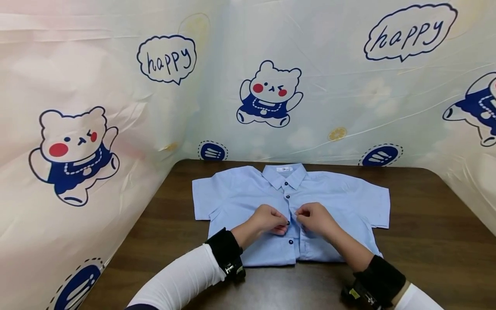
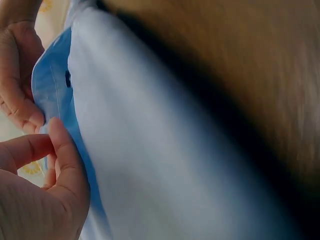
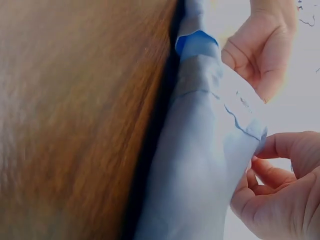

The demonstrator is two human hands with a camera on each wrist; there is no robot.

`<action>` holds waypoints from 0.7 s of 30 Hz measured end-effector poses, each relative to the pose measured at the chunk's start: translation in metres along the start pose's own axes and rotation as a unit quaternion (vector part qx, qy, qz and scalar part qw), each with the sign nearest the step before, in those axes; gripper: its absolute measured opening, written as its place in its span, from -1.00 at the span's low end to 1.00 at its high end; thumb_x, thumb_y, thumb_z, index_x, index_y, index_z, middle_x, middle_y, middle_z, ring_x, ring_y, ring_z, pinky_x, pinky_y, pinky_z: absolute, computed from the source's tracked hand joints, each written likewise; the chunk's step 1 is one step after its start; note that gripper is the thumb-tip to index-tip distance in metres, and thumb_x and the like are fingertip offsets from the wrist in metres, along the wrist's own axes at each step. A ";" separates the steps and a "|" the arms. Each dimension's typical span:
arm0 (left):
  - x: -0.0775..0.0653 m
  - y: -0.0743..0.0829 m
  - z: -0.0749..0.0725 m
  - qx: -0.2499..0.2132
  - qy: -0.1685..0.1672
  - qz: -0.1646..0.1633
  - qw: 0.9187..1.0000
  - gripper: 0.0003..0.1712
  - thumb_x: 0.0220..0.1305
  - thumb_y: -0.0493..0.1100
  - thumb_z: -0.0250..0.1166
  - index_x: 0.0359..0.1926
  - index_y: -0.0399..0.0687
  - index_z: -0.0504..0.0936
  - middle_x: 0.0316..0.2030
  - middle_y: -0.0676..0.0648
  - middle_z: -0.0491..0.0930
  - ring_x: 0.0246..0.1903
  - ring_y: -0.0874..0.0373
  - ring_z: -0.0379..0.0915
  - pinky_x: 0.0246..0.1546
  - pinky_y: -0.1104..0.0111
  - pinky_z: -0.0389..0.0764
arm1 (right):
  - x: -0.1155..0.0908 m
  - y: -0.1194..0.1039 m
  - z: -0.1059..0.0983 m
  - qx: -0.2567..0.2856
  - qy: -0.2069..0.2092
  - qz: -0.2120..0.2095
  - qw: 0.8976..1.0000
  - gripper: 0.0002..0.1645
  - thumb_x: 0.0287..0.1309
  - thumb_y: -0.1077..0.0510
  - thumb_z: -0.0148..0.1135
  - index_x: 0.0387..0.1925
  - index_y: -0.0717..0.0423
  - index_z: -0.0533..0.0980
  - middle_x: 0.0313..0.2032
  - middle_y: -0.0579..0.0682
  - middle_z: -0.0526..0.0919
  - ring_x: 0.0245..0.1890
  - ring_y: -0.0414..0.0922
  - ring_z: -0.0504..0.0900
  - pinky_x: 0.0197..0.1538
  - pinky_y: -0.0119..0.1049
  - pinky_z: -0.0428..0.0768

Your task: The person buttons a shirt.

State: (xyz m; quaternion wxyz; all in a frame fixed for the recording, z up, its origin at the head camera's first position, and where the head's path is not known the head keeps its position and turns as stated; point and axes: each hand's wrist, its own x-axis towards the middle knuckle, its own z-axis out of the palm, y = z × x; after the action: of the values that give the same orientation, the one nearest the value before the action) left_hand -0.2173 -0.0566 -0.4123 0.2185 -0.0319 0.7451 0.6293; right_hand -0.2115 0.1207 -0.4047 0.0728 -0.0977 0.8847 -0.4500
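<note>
A light blue short-sleeved shirt lies front up on the table, its collar at the far side. Dark buttons run down the middle of its front. My left hand pinches the button edge between thumb and fingers, a dark button right at the fingertips. Just across the gap, my right hand pinches the facing front edge, lifted up in the right wrist view. The left wrist view shows the left fingers at the raised blue edge, with a dark button farther along it.
The brown wooden table has rounded far corners. A pale printed curtain with bears and lettering hangs behind it and along its sides. Black wrist straps with cameras sit on both forearms above the near part of the table.
</note>
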 end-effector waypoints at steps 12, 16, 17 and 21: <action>0.001 -0.007 0.005 -0.081 -0.004 -0.019 0.997 -0.89 0.29 -0.44 0.20 -0.27 -0.44 0.65 -0.52 -0.10 0.62 -0.52 0.23 0.58 -0.36 0.40 0.66 | -0.004 0.000 0.005 0.057 -0.010 0.012 0.998 -0.90 0.19 0.39 0.19 -0.31 0.29 0.63 -0.48 -0.01 0.59 -0.58 -0.15 0.52 -0.45 -0.30 0.54; 0.001 -0.007 0.006 -0.090 -0.002 -0.025 0.996 -0.89 0.29 -0.44 0.20 -0.25 -0.43 0.64 -0.52 -0.09 0.62 -0.51 0.24 0.58 -0.35 0.40 0.65 | -0.004 0.002 0.006 0.061 -0.015 0.011 0.998 -0.89 0.19 0.39 0.19 -0.33 0.28 0.63 -0.48 -0.01 0.60 -0.58 -0.14 0.52 -0.45 -0.29 0.55; 0.001 -0.008 0.006 -0.093 -0.001 -0.025 0.995 -0.89 0.29 -0.45 0.19 -0.25 -0.44 0.64 -0.52 -0.08 0.61 -0.52 0.24 0.58 -0.35 0.40 0.65 | -0.004 0.002 0.006 0.063 -0.017 0.009 0.998 -0.89 0.19 0.39 0.19 -0.32 0.29 0.63 -0.47 -0.01 0.60 -0.57 -0.14 0.52 -0.44 -0.29 0.55; 0.001 -0.009 0.007 -0.104 0.003 -0.022 0.994 -0.90 0.29 -0.48 0.17 -0.28 -0.43 0.62 -0.54 -0.08 0.59 -0.53 0.25 0.56 -0.37 0.42 0.65 | -0.005 0.001 0.006 0.079 -0.020 0.016 0.997 -0.88 0.20 0.37 0.19 -0.30 0.31 0.64 -0.48 -0.01 0.60 -0.56 -0.15 0.53 -0.43 -0.29 0.55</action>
State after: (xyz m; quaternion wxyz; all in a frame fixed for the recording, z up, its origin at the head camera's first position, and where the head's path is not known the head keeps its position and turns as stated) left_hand -0.2130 -0.0513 -0.4217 0.2257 -0.0730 0.6756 0.6981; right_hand -0.2054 0.1176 -0.4088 0.1052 -0.0866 0.8463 -0.5150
